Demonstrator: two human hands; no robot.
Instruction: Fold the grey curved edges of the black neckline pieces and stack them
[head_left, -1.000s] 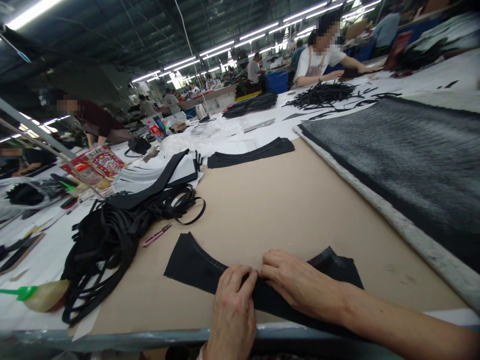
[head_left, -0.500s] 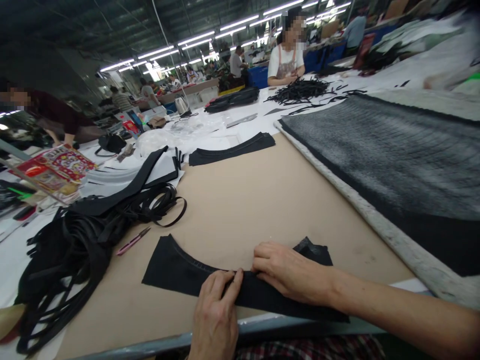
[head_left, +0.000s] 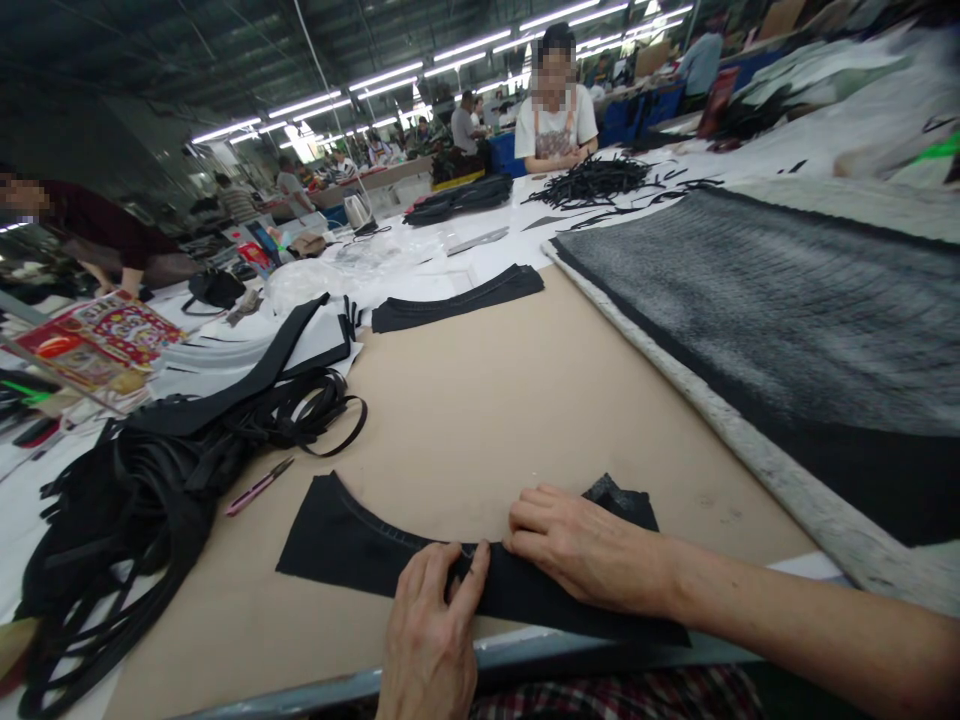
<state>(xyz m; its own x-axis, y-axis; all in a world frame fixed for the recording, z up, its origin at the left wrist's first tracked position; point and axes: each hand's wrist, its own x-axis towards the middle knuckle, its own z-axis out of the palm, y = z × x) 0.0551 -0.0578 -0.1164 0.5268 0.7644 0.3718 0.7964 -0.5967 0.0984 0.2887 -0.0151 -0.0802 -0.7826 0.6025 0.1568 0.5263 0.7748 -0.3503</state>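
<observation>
A curved black fabric piece (head_left: 337, 540) lies near the table's front edge, with stitch-like marks along its concave upper edge. My left hand (head_left: 435, 620) is at the middle of that curve, fingers bent and gripping the edge between fingertips and thumb. Just to its right, my right hand (head_left: 574, 545) has its fingers curled together on the same edge; its thumb is mostly hidden. Beyond my right hand, the piece's right end is turned up, showing a speckled, shiny patch. A similar curved black piece (head_left: 457, 300) rests farther back on the brown board (head_left: 442, 400).
Black straps (head_left: 157, 490) are heaped on the left beside pink-handled thread snips (head_left: 259, 487). A large dark textured sheet (head_left: 787, 320) on a pale layer covers the right side. Across the table, a person (head_left: 556, 120) stands behind a pile of black strips (head_left: 592, 182).
The view has shifted slightly. Both hands stay on the fabric edge at nearly the same spot. Across the table, the person has turned more toward me.
</observation>
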